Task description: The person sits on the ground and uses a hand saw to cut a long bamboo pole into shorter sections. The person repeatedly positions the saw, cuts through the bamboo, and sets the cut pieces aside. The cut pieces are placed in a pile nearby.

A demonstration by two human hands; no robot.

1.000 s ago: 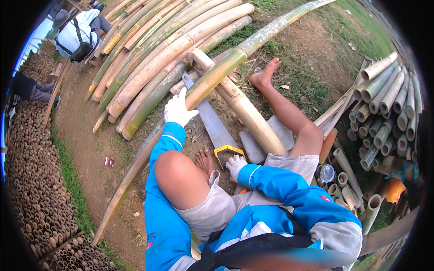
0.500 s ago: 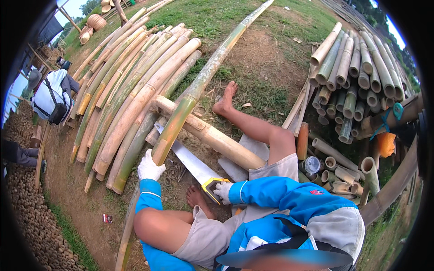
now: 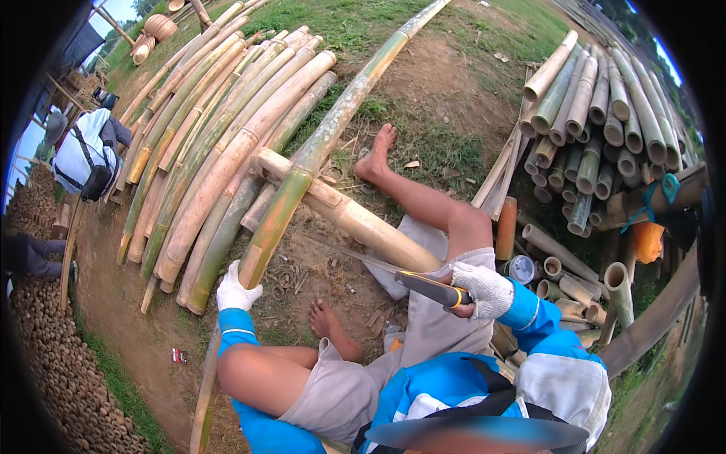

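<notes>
My left hand (image 3: 237,288), in a white glove, is closed around the lower end of a long green-brown bamboo pole (image 3: 281,206). The pole slants up and away, resting across a thicker pale bamboo crosspiece (image 3: 367,225). My right hand (image 3: 485,290), also gloved, grips the black and yellow handle of a handsaw (image 3: 431,288) over my thigh. Its thin blade, seen nearly edge-on, points left past the near side of the crosspiece, apart from the pole.
Long bamboo poles (image 3: 227,159) lie in rows at left. A stack of bamboo tubes (image 3: 586,163) stands at right, with short cut pieces and a clear plastic cup (image 3: 522,268) below. A person (image 3: 87,155) bends at far left. My bare feet rest on the dirt.
My right hand has drawn the saw right and up, away from beneath the pole, turning its blade edge-on. My left hand stays at the pole's lower end, its thumb now stretched aside.
</notes>
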